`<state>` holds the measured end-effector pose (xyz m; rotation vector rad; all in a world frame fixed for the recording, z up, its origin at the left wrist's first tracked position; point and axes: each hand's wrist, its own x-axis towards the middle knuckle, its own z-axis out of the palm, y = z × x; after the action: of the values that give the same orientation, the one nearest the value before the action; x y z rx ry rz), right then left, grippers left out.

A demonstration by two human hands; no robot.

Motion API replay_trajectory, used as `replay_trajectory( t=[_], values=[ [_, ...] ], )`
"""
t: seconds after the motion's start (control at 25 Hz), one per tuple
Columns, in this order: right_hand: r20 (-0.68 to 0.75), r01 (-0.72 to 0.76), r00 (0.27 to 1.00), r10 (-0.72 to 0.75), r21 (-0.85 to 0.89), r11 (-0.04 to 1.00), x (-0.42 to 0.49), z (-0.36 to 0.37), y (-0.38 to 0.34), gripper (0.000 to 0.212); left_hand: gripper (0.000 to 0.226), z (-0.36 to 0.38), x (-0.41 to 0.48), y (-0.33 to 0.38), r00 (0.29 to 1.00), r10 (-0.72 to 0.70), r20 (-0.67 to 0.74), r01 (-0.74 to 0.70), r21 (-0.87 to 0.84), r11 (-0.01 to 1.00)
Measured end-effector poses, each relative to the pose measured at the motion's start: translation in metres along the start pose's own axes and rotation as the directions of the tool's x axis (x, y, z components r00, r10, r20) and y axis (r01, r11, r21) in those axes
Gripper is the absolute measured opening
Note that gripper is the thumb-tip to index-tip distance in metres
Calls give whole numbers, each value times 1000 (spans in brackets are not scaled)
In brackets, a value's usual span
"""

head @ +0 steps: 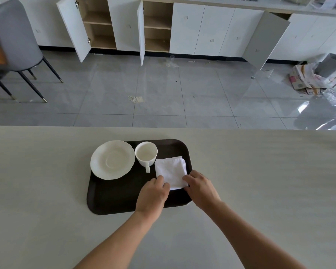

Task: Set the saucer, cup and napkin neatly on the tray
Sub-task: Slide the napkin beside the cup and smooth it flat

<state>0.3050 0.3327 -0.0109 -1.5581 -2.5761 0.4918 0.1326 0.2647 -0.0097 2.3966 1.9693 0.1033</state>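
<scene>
A dark brown tray lies on the pale table. A white saucer rests on its far left corner, overhanging the tray's left rim. A white cup stands upright beside the saucer, handle pointing toward me. To the right of the cup lies a folded white napkin on the tray's right side. My left hand pinches the napkin's near left corner. My right hand holds its near right corner, covering the tray's right rim.
The pale table ends at a far edge just beyond the tray. Past it is grey tiled floor, a grey chair at the far left, white cabinets with open doors, and cardboard litter at the right.
</scene>
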Motion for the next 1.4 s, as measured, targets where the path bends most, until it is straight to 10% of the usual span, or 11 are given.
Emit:
replay_trajectory(
  t=[1.4],
  values=[
    [-34,44,998,-45,-20,999,48,-7,10,8,21,3,50,2,996,-29,85,10,216,976]
  ],
)
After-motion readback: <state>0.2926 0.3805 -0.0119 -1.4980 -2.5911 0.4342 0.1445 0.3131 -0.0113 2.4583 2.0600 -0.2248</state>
